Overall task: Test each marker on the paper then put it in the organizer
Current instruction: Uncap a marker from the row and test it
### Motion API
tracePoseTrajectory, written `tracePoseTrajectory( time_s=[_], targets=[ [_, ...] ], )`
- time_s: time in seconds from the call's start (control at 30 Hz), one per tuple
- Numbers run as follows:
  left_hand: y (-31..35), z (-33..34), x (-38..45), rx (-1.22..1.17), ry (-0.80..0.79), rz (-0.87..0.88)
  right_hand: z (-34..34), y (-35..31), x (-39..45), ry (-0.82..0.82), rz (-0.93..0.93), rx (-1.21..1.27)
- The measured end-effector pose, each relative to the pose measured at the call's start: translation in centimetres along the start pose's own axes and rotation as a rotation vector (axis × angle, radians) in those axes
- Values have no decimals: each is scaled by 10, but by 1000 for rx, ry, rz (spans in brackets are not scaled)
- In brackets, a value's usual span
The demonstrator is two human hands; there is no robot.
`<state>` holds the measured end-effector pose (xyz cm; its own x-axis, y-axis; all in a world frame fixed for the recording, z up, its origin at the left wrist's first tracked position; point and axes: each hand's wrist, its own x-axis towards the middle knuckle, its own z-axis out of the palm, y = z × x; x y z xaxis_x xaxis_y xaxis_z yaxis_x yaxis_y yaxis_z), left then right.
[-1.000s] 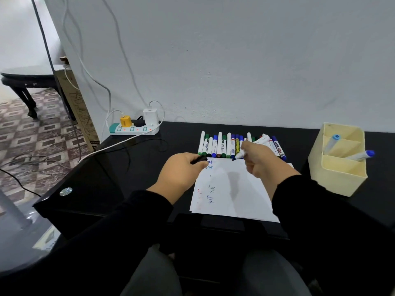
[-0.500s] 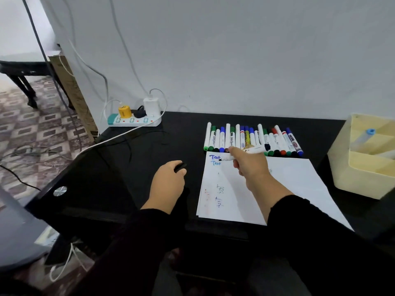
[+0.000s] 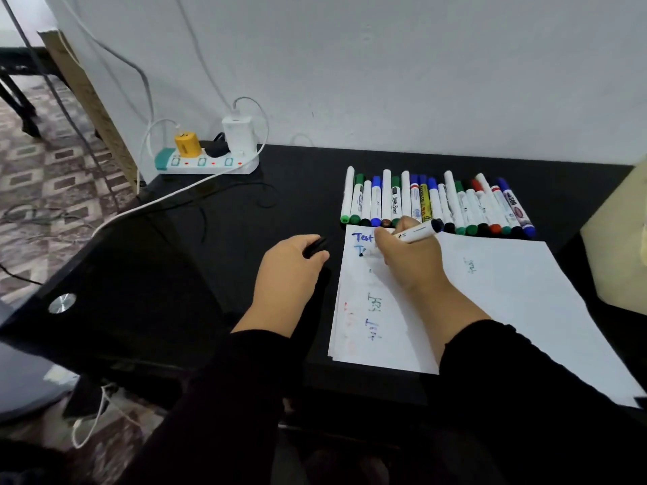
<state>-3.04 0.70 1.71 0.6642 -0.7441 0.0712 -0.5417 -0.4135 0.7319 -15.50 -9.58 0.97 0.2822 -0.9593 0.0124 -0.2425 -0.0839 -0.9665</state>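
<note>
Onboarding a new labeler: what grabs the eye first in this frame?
The right hand writing with a marker at the top left corner of the white paper, under a blue "Test". Just behind the paper, a tidy row of markers lies on the black table. The left hand grips a black cap beside the sheet.

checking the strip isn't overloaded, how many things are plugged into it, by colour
yellow adapter: 1
black plug: 1
white charger: 1
total: 3, all on the white power strip
</note>
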Motion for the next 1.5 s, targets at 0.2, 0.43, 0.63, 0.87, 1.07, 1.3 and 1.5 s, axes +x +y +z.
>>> tracePoseTrajectory(
  time_s=[0.2, 0.43, 0.63, 0.87, 1.07, 1.3, 1.5],
  targets=[
    [1, 2, 5, 5, -5, 35, 5, 2, 0, -29, -32, -72],
    [1, 3, 4, 3, -27, 33, 4, 4, 2, 20, -61, -73],
    [-9, -5, 1, 59, -125, 55, 2, 3, 1, 16, -65, -29],
    [-29, -9, -14, 108, -120, 78, 2, 1, 0, -11, -63, -75],
    [-31, 0, -20, 341, -167, 88, 2, -2, -3, -21, -43, -110],
    [-31, 1, -19, 314, -188, 83, 1, -2, -6, -26, -55, -113],
    [-30, 1, -18, 342, -194, 87, 1, -3, -5, 11, -51, -159]
  ],
)
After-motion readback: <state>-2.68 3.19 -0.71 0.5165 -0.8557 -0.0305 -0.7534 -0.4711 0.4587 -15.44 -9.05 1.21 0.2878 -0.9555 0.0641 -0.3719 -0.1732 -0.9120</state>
